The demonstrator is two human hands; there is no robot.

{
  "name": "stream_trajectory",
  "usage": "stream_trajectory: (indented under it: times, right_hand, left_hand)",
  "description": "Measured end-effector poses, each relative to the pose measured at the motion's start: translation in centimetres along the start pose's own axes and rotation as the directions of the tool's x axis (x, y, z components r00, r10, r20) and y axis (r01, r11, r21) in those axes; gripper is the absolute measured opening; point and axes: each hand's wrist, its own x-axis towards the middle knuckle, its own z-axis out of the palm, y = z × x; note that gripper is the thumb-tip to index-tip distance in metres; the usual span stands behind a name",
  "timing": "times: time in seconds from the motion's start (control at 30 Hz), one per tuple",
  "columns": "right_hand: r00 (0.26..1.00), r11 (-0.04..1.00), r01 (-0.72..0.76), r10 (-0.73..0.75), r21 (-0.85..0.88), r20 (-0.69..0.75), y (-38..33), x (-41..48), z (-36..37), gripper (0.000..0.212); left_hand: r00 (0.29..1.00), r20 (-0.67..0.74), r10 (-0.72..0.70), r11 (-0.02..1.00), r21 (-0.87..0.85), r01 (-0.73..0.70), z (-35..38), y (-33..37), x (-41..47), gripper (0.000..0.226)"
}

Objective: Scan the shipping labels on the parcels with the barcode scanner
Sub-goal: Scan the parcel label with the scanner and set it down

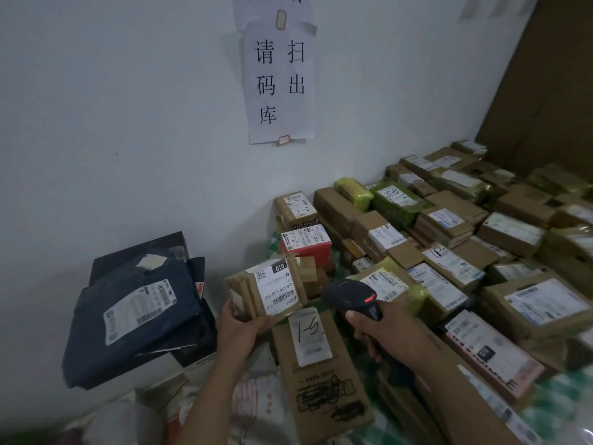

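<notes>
My left hand (pixel 239 326) grips a small cardboard parcel (pixel 247 295) from below and holds it tilted, its white shipping label (pixel 277 287) with a barcode facing up. My right hand (pixel 382 332) grips the handle of a black barcode scanner (pixel 351 298). The scanner's head has a red lit window and sits just right of the held parcel, a short gap away, aimed toward its label. A long cardboard box (pixel 317 374) with a handwritten label lies flat directly under both hands.
Several labelled cardboard and green-wrapped parcels (pixel 449 226) cover the surface to the right, up to a brown board. A dark blue mailer bag (pixel 134 313) lies on black boxes at left. A white wall with a paper sign (pixel 277 81) stands behind.
</notes>
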Motion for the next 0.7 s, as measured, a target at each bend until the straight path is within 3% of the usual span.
stream_trajectory:
  times: [0.37,0.7]
  right_hand:
    - [0.996,0.996,0.034,-0.027,-0.087,0.079,-0.9,0.0,0.5,0.041]
    - [0.994,0.995,0.048,-0.040,-0.082,0.105,-1.0,-0.2,-0.2,0.037]
  left_hand:
    - [1.000,-0.003,0.003,1.000,0.024,-0.003,-0.6,0.2,0.8,0.111]
    - [1.000,-0.006,-0.017,0.999,0.037,0.017,0.3,-0.5,1.0,0.082]
